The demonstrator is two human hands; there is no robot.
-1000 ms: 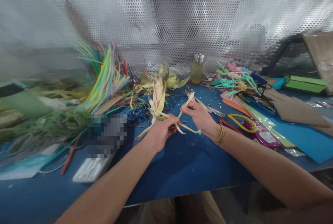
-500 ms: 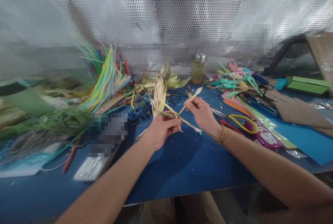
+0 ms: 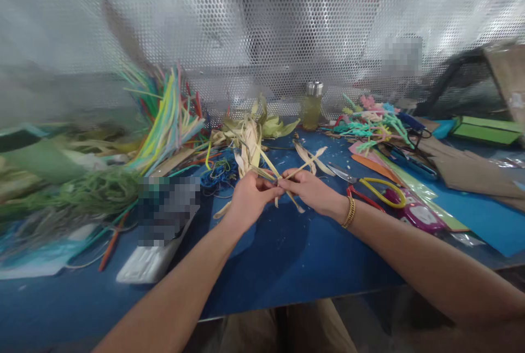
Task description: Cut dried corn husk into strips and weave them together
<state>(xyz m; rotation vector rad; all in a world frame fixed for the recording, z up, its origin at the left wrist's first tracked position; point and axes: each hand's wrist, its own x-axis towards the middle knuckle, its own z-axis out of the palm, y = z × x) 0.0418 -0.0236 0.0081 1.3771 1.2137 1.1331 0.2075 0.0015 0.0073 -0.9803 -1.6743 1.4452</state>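
Over the blue table, right fingers have moved in beside left fingers, both pinching pale strips.

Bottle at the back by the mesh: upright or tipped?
Upright: the bottle stands on the blue table, its silvery cap uppermost.

Blue tabletop lies open between two forearms. Scissors crowd the right, a white object the left; pale husks block the way ahead.

Silver-capped bottle before perforated metal panel; green box near cardboard.
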